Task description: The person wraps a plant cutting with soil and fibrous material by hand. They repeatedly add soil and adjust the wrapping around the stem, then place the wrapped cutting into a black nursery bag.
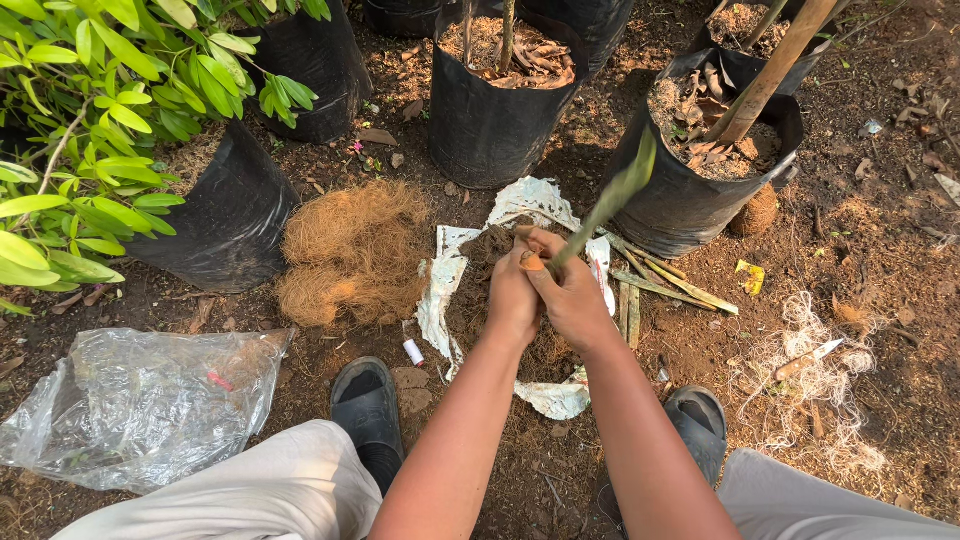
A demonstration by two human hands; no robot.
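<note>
Both hands, left hand [513,295] and right hand [572,297], closed together around base of green stem [610,200]; stem slants up-right, blurred, over white sheet [440,290].

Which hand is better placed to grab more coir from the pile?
Left. The left hand is on the same side as the coir pile and nearer to it. The right hand grips the green cutting and would have to cross over.
</note>
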